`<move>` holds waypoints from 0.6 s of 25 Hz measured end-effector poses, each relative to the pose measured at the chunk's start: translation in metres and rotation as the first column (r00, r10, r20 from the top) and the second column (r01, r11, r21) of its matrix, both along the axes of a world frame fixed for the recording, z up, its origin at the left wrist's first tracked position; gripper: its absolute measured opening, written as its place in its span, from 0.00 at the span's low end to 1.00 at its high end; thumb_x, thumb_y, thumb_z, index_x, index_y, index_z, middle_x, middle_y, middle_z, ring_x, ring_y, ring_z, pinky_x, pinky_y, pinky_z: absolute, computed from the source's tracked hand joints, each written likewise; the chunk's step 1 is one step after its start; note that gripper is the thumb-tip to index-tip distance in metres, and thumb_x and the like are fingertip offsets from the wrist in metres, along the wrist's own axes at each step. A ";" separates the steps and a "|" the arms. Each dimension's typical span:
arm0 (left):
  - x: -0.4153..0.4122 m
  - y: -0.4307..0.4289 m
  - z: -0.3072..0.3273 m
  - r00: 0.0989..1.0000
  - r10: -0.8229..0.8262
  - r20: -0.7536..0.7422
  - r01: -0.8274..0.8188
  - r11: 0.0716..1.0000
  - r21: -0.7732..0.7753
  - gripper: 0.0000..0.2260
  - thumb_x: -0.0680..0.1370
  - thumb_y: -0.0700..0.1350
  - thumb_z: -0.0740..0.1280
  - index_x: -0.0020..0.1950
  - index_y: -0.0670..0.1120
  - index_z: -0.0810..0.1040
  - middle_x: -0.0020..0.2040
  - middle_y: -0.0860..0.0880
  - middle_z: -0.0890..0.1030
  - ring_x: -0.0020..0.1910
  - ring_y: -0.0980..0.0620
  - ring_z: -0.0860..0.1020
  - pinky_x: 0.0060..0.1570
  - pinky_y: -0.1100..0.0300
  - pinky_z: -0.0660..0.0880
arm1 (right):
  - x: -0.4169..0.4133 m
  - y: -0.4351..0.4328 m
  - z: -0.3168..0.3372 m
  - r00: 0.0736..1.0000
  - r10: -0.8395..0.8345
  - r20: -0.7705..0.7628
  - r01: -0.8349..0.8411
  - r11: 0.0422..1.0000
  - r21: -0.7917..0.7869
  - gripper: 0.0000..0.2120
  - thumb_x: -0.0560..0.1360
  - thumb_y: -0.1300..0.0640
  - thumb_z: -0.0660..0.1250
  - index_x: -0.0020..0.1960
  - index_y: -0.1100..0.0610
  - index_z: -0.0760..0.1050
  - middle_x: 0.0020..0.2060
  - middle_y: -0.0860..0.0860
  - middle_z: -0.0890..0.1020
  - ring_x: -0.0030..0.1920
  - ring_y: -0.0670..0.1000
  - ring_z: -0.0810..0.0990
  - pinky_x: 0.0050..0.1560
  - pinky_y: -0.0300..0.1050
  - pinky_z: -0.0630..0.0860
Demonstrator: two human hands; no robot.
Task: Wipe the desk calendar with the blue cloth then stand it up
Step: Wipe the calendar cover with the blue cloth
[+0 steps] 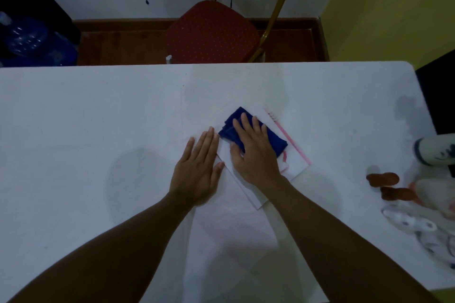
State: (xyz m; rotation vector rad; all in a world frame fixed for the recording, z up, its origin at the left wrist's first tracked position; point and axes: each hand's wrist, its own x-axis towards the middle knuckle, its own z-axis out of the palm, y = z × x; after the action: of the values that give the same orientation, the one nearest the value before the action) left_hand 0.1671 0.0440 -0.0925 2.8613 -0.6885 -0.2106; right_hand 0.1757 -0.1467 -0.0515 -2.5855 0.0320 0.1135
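Observation:
The desk calendar lies flat on the white table, turned at an angle; it is white with a pink strip along its right edge. A folded blue cloth rests on its upper part. My right hand presses flat on the cloth, fingers spread and pointing away from me. Just left of the calendar, my left hand lies flat with fingers together, its thumb side touching the calendar's left edge. Much of the calendar is hidden under my right hand and the cloth.
A red padded chair stands beyond the table's far edge. At the right edge of the table are a white bottle, brown lumps and clear plastic packaging. A blue water jug sits on the floor, far left.

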 end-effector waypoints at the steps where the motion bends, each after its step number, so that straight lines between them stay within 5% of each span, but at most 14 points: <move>1: -0.001 0.001 0.000 1.000 -0.004 0.002 0.004 1.000 -0.003 0.30 0.87 0.58 0.44 0.87 0.44 0.48 0.88 0.45 0.49 0.87 0.51 0.46 0.85 0.45 0.51 | -0.011 -0.001 0.000 1.000 0.005 0.004 -0.006 1.000 0.022 0.28 0.82 0.51 0.61 0.80 0.56 0.64 0.81 0.54 0.63 0.82 0.56 0.56 0.82 0.57 0.48; 4: -0.001 0.000 0.001 1.000 -0.009 0.008 0.010 1.000 -0.013 0.29 0.88 0.56 0.43 0.86 0.44 0.48 0.88 0.45 0.49 0.87 0.50 0.46 0.85 0.44 0.53 | -0.052 -0.010 -0.002 0.997 0.069 0.016 -0.070 0.996 0.054 0.24 0.84 0.50 0.62 0.78 0.54 0.68 0.79 0.51 0.67 0.81 0.53 0.59 0.81 0.58 0.53; 9: 0.000 0.000 0.004 1.000 -0.004 0.014 0.004 1.000 -0.025 0.29 0.87 0.56 0.42 0.86 0.45 0.47 0.88 0.46 0.48 0.87 0.50 0.46 0.85 0.45 0.53 | -0.087 -0.044 -0.002 0.974 0.208 0.087 -0.210 0.978 0.015 0.23 0.80 0.63 0.67 0.75 0.57 0.73 0.76 0.52 0.71 0.79 0.54 0.64 0.80 0.57 0.60; 15: 0.000 0.000 0.006 1.000 -0.008 0.008 0.008 0.999 -0.040 0.29 0.88 0.55 0.44 0.87 0.44 0.50 0.87 0.46 0.51 0.87 0.49 0.49 0.85 0.45 0.53 | -0.008 -0.024 -0.005 0.998 0.054 -0.024 -0.054 0.999 0.007 0.25 0.81 0.68 0.63 0.77 0.60 0.69 0.79 0.56 0.67 0.80 0.60 0.60 0.81 0.58 0.54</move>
State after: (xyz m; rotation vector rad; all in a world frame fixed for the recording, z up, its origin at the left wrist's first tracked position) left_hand 0.1674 0.0436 -0.0867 2.8229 -0.6981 -0.1841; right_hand 0.1680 -0.1707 -0.0564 -2.5793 -0.0298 0.1645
